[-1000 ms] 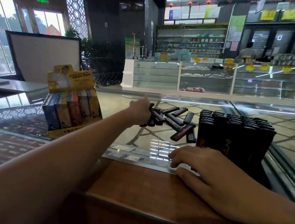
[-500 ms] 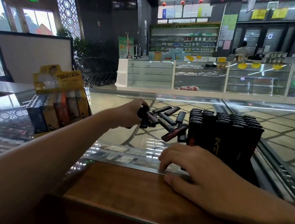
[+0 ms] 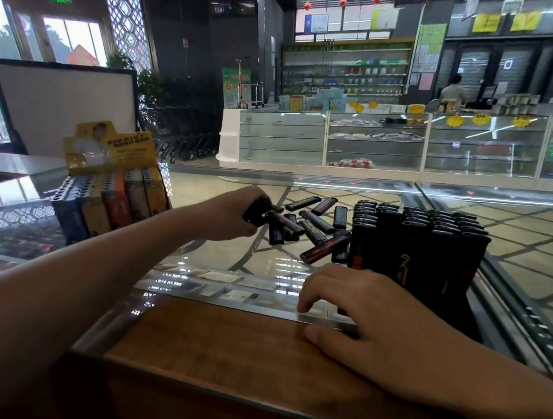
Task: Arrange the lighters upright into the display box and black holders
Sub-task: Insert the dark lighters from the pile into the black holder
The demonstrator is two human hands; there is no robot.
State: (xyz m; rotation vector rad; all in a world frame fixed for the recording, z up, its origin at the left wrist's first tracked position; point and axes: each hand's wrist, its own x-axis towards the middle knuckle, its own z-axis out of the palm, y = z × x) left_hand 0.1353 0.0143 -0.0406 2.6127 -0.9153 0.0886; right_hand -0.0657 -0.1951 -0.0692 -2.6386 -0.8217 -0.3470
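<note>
A loose heap of dark, slim lighters with red markings (image 3: 314,225) lies flat on the glass counter top (image 3: 262,259), between the two displays. The left hand (image 3: 233,213) reaches into the near left edge of that heap, fingers curled round a black lighter (image 3: 257,211) that it grips at the heap's side; how many it holds cannot be told. Just right of the heap stands a block of tall black lighters packed upright in black holders (image 3: 415,249), their caps forming tight rows; one bears a gold mark on its front. The holders themselves are mostly hidden by the lighters and by the right hand (image 3: 369,320), which rests palm down before the block, its fingers loosely spread on the metal edge of the counter and its thumb on the brown wooden ledge (image 3: 203,356), holding nothing. To the left of the heap, well apart from it, sits a yellow cardboard display box (image 3: 109,152) with a printed header card, holding upright lighters in blue, orange and tan sleeves (image 3: 121,202). Beyond the counter stand white glass-fronted showcases (image 3: 375,144) and shelves of goods (image 3: 344,72), where a person (image 3: 453,91) is seen from behind.
</note>
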